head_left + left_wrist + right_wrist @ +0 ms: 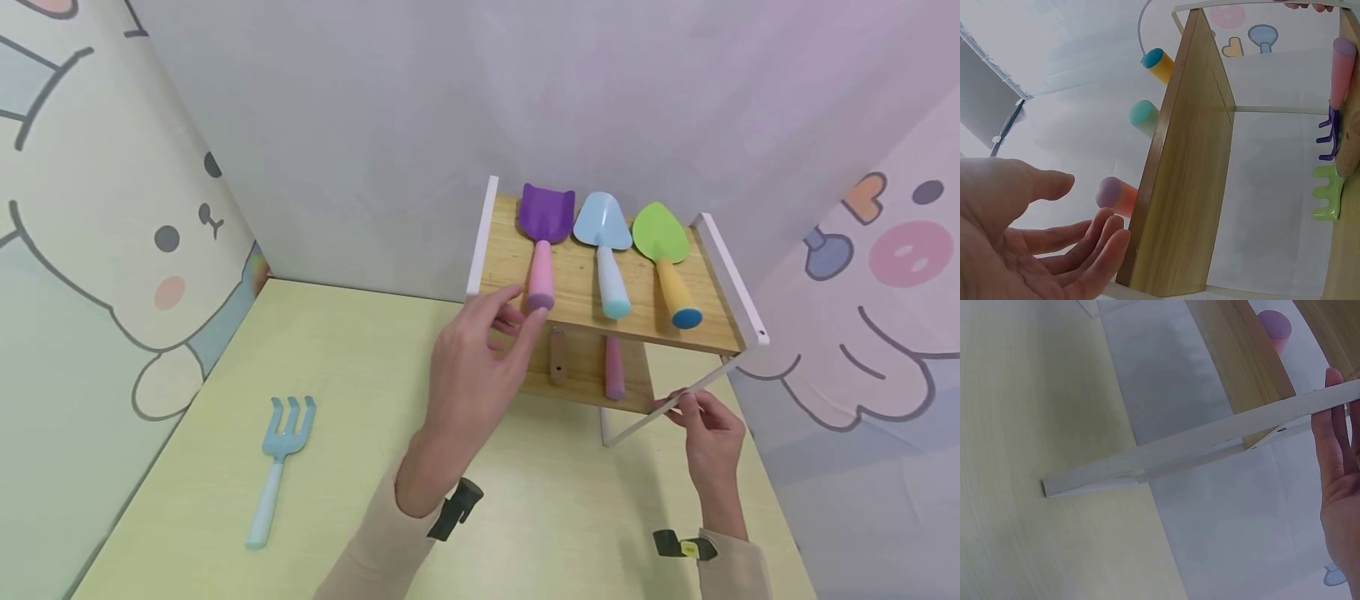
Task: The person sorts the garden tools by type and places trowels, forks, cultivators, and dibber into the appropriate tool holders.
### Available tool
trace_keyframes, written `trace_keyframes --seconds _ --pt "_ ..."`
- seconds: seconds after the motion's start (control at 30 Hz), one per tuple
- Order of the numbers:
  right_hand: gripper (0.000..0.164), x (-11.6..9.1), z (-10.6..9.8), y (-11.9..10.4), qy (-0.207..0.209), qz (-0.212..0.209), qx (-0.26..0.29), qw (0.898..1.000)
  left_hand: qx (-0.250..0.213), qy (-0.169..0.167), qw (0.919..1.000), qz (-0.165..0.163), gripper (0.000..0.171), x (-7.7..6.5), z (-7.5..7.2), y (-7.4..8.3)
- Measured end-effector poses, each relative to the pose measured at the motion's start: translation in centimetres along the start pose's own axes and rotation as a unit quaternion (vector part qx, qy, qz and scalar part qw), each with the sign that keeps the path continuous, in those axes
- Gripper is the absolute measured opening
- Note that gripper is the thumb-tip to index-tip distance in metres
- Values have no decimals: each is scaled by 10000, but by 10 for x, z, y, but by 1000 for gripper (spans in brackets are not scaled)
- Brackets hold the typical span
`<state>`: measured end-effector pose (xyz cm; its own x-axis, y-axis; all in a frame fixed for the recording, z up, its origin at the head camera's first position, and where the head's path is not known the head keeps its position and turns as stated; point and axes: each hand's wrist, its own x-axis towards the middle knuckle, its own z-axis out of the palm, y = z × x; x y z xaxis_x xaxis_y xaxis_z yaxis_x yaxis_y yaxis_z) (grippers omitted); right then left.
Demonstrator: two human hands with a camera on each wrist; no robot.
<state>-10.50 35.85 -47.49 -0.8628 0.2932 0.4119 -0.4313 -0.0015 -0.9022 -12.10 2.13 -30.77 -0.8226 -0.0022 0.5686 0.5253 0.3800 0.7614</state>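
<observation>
My left hand (pixel 472 371) is beside the pink handle of a purple garden shovel (pixel 547 215), thumb and fingers spread near its end. In the left wrist view the fingers (pixel 1100 253) are loosely bent and grip nothing; contact with the handle is unclear. The shovel lies on the upper board of a two-tier wooden rack (pixel 573 287) with white metal sides. Next to it lie a light blue trowel (pixel 603 218) and a green trowel (pixel 660 233) with a yellow handle. On the right, my right hand (pixel 716 433) holds the rack's slanted white side bar (pixel 1210 434) between thumb and fingers.
A light blue hand fork (pixel 276 467) lies on the pale yellow table (pixel 360 358) at the left. On the lower board are a purple fork (pixel 1330 134) with a pink handle, a green rake head (pixel 1329 194) and a brown handle (pixel 558 357). Grey cloth (pixel 337 150) hangs behind.
</observation>
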Motion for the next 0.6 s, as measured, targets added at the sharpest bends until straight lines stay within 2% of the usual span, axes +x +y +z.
trace_keyframes --seconds 0.17,0.27,0.6 --pt "14 1 1 -1 11 6 1 10000 -397 101 9991 123 26 -9 -4 -5" --pt "14 0 1 -1 63 51 -95 9999 -578 97 9982 88 23 -14 -7 -9" --pt "14 -2 1 -1 163 99 -233 9995 -662 32 9977 -139 15 -30 -17 -22"
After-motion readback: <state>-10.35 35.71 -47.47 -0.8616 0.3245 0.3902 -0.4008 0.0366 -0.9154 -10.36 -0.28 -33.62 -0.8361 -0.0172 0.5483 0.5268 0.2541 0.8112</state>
